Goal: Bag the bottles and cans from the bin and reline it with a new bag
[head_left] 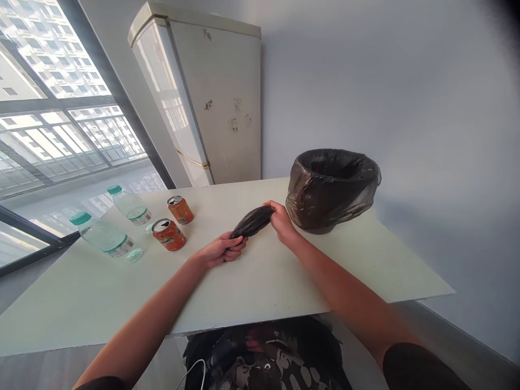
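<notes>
A bunched black plastic bag point(252, 222) is stretched between my two hands, above the middle of the white table point(260, 292). My left hand point(226, 248) is closed round its near left end, thumb on top. At the far right end, my right hand point(280, 219) pinches the bag between its fingers. Just beyond my right hand stands a trash bin point(320, 197) lined with a dark plastic bag folded over its rim. Its inside is too dark to make out.
Two orange cans point(169, 236) stand upright and opened left of my hands. Beside them are two clear plastic bottles point(106, 238) with green caps. A fridge point(227, 97) is behind the table, a window point(60, 108) at the left and a wall point(406, 108) at the right.
</notes>
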Available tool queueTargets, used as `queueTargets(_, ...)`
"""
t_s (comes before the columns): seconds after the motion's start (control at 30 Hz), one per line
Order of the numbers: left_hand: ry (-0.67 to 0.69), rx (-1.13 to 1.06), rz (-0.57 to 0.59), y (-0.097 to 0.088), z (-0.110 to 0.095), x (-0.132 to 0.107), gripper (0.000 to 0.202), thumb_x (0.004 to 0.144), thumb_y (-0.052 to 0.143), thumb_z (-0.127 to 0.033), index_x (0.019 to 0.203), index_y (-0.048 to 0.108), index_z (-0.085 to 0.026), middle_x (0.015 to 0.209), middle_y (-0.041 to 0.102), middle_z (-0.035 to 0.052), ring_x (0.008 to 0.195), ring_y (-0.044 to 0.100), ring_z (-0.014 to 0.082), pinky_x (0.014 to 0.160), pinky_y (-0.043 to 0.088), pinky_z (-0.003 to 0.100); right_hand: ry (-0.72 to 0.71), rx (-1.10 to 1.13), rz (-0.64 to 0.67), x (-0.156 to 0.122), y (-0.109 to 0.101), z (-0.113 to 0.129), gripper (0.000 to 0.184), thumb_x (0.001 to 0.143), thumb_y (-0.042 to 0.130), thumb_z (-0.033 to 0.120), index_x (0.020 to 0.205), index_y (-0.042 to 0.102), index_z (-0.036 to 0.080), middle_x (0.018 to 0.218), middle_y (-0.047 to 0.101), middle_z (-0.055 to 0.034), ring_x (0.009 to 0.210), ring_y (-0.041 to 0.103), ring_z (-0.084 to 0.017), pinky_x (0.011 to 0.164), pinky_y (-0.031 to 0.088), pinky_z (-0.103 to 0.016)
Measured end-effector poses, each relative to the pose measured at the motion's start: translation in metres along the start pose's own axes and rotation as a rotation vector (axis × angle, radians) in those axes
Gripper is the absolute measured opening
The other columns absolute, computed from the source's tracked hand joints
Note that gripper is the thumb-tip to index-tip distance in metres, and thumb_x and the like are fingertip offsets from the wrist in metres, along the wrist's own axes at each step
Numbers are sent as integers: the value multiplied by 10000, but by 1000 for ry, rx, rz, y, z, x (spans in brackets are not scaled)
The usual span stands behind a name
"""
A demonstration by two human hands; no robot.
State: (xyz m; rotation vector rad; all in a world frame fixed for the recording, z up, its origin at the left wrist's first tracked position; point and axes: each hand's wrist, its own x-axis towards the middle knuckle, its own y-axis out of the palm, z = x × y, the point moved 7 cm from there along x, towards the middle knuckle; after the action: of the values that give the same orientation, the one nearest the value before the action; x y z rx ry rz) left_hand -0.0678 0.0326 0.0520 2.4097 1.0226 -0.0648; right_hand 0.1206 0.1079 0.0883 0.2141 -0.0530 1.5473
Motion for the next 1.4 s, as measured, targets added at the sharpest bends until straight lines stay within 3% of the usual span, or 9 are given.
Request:
queueTargets(0.13,-62,57,26,0,4,-2,338,934,796,-377,1037,566,-152,711,340,-76,512,209,35,444,126,173,72,71,12,-2,2,-5,242,693,606,344,875,682,203,778,641,22,692,482,-142,627,346,-267)
queueTargets(0.27,-39,9,68,-1,1,-3,492,954,728,-608,1008,572,-144,678,252,-97,514,149,49,429,117,177,152,132,97,-5,4,-1,241,672,698,309,893,688,214,786,645,29,695,510,-137,617,357,-254)
queueTargets(0.5,442,-76,-264,-15,-35,-5,432,980,737,-534,917,478,-194,686,238,-96,521,134,57,435,164,162,377,581,428,-22,33,7,416,727,893,318,1096,719,240,1343,722,-99,1233,655,-252,987,538,-387)
queueTargets(0.67,219,148,-81,4,-5,7,563,958,717,-634,783,388,-212,646,286,-86,517,187,50,453,147,196,390,442,691,-64,79,-2,533,747,962,450,1168,752,199,1335,722,-137,1228,662,-276,1055,530,-438)
queueTargets(0.77,129,184,3,9,5,6,569,963,704,-636,763,377,-215,635,308,-79,511,188,49,455,130,214,318,444,614,-73,88,0,405,834,900,508,1064,775,199,1261,752,-122,1224,667,-267,1066,520,-406)
queueTargets(0.87,34,193,102,18,9,3,531,1007,656,-605,778,377,-216,647,280,-84,510,176,53,449,121,219,277,570,510,-68,84,5,362,870,868,533,966,716,218,870,741,-32,945,716,-214,958,556,-377)
queueTargets(1.0,-40,206,186,30,10,0,479,1042,613,-570,806,407,-207,673,271,-77,532,184,64,451,128,219,271,748,421,-58,75,9,349,851,908,441,977,652,240,645,505,108,470,406,-64,576,475,-247)
queueTargets(1.1,-76,217,203,34,12,0,470,1054,585,-576,819,424,-202,672,253,-81,537,164,69,451,121,221,307,824,377,-52,71,8,365,835,926,417,925,630,223,608,414,126,430,229,-41,448,319,-204)
queueTargets(1.4,-105,221,196,33,15,0,475,1033,623,-580,828,419,-203,685,265,-78,552,153,68,455,117,219,200,903,238,-34,45,19,464,811,950,449,832,552,210,623,376,115,473,216,-55,420,263,-195)
